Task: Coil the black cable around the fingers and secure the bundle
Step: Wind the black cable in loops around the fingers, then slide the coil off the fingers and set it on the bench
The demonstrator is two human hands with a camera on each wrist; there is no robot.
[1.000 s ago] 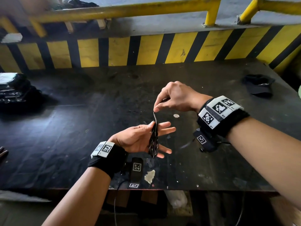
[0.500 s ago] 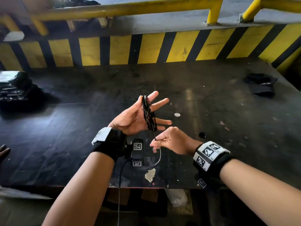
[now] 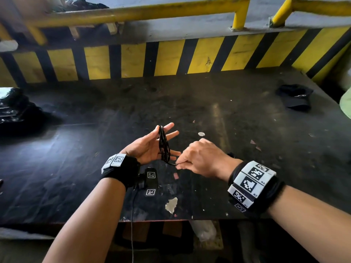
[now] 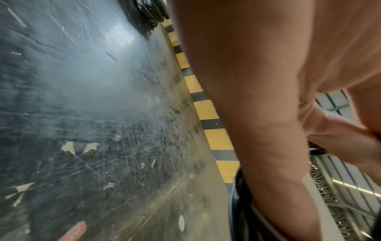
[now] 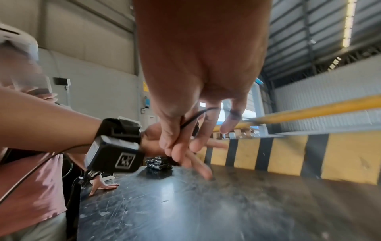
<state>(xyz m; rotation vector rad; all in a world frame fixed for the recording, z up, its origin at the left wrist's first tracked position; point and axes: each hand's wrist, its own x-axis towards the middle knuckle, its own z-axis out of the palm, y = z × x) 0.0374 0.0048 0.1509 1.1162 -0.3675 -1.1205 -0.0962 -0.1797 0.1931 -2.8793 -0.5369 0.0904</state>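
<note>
My left hand is spread, black cable coiled round its fingers; right hand pinches the loose end just below.

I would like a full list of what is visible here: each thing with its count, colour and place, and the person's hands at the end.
black cable: one, black, coiled around the spread left fingers, free end leading to the right hand
table: one, black and scratched, under both hands
barrier: one, yellow and black stripes, behind the table
railing: yellow, above the barrier
black bundle: one, table's far right
pile of wrapped black items: one, table's left edge
wrist bands: two, black with white markers
left hand: open, palm up, carrying the coil
right hand: pinches the cable's end beside the coil
</note>
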